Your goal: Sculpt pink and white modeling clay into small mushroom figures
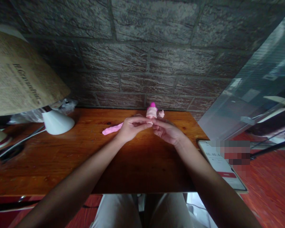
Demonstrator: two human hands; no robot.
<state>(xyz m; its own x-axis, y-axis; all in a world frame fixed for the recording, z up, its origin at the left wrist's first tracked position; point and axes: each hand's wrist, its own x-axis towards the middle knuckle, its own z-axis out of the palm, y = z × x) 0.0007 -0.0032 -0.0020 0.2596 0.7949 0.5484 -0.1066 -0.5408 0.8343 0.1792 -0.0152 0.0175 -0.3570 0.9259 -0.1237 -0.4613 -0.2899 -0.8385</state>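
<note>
My left hand (132, 128) and my right hand (167, 131) meet over the far middle of a wooden table (73, 158). Both pinch the lower end of a small rolled pink sock (151, 112) that stands up just behind the fingertips, with a brighter pink tip. A second pink sock (112, 129) lies flat on the table, stretching left from behind my left hand. A small pale pink piece (161, 113) sits just right of the rolled sock.
A white desk lamp (57, 122) with a newspaper-print shade (16, 76) stands at the left, its cable running along the table. A phone (224, 166) lies at the table's right edge. A brick wall (144, 57) backs the table. A glass panel (256, 88) leans at the right.
</note>
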